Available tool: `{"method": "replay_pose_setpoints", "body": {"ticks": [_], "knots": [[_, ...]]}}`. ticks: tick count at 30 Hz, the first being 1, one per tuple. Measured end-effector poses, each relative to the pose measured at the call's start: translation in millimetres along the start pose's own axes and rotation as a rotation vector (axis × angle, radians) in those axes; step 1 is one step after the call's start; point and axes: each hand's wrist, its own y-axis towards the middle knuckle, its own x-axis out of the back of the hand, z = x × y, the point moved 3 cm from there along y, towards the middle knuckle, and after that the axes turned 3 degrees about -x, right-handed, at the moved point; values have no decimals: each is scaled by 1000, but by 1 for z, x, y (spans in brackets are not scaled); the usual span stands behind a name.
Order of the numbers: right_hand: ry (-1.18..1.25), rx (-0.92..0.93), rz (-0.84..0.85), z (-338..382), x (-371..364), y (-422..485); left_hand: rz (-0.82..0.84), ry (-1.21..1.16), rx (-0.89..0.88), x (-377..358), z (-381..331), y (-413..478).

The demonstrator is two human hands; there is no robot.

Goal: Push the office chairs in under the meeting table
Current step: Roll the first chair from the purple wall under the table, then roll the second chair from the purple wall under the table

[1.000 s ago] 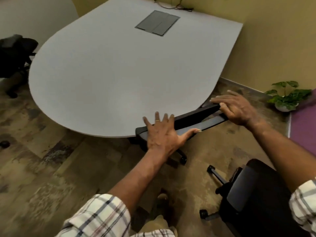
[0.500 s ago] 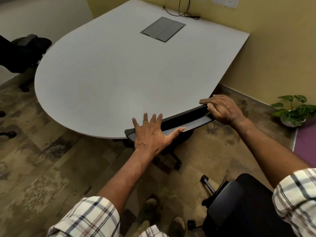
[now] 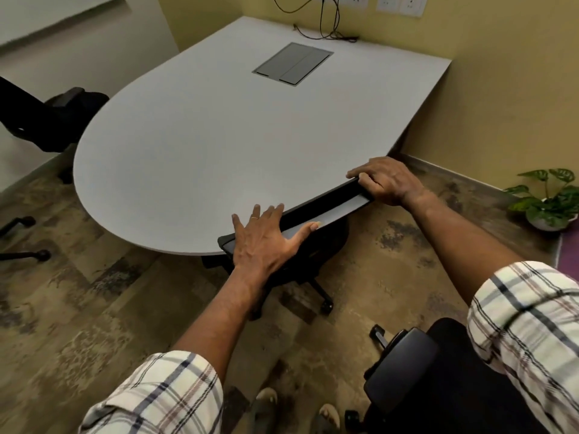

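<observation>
— Right then, item one: where is the office chair point(image 3: 316, 214)?

— Tucked under the near curved edge of the counter point(image 3: 219, 145); only the top of its backrest, part of the seat and its castor legs on the floor show. My left hand point(image 3: 266, 236) lies flat on the backrest top, fingers spread apart, tips reaching the counter edge, thumb along the grey strip. My right hand point(image 3: 387, 181) is curled over the far end of the same backrest, fingers together and clamped on it.

— Item two: other chairs?

— One black chair point(image 3: 438, 380) at my lower right, well apart from the counter. Another black chair point(image 3: 59, 117) at the counter's far left side.

— Sundries?

— A grey hatch panel point(image 3: 293, 63) set in the counter; cables point(image 3: 329, 26) trailing to wall sockets point(image 3: 398, 3); a potted plant point(image 3: 548, 198) on the floor by the yellow wall
</observation>
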Motion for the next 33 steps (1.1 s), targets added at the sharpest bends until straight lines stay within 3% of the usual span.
{"method": "replay_pose_setpoints", "body": {"ticks": [13, 21, 33], "knots": [[-13, -153, -15, 2, -14, -49, -14, 21, 15, -1, 4, -8], [-18, -246, -92, 27, 6, -134, -98, -8, -189, 19, -24, -39], [-71, -420, -107, 90, 18, -241, -47, 73, -403, 52, -52, -108]]}}
